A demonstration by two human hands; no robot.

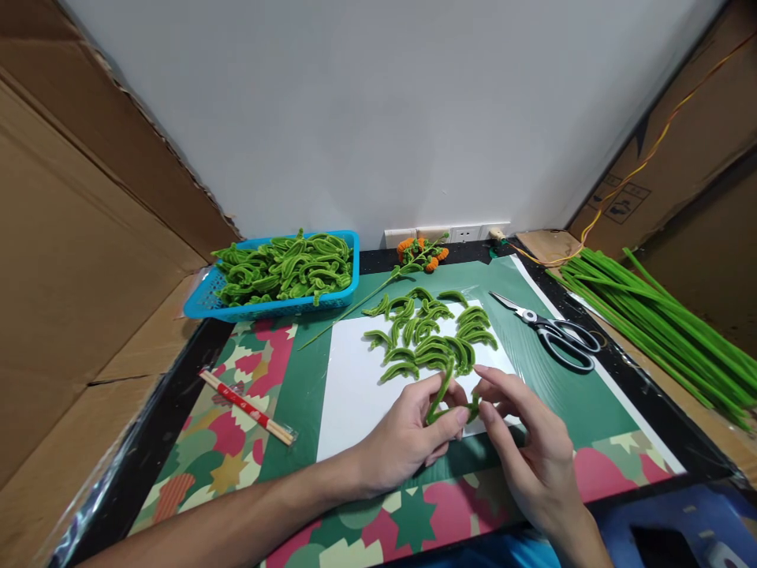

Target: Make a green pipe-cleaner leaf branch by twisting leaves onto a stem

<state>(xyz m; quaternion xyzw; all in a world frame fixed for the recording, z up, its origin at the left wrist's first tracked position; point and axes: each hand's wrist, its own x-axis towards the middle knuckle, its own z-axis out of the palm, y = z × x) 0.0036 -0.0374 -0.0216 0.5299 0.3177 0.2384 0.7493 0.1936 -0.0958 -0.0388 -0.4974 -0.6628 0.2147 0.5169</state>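
Pale wall (378, 118) at the back, brown cardboard (88, 197) rising on the left, and in front of us the black table (375, 260) with its green mat (561, 410) and white sheet (348, 379). Eyes on the hands now! Just over the near part of the sheet, the left hand (417, 430) has a bent fuzzy green strip (442, 390) gripped between thumb and fingers, one end standing up. Facing it, the right hand (526, 442) curls in at the strip's other end, thumb right beside it; whether those fingers pinch it, I can't tell from where I stand. Beyond them, curved green pieces (434, 347) lie scattered and clustered across the sheet, several spilling past its far edge. Back left, a blue basket (356, 268) is heaped with more of the same! Near it, a sprig with orange blooms (408, 251) lies aslant. Over on the right, scissors (541, 322) rest with blades slightly apart, a bundle of long green stems (656, 323) beyond them. And on the left, wrapped chopsticks (245, 406), red band and all.
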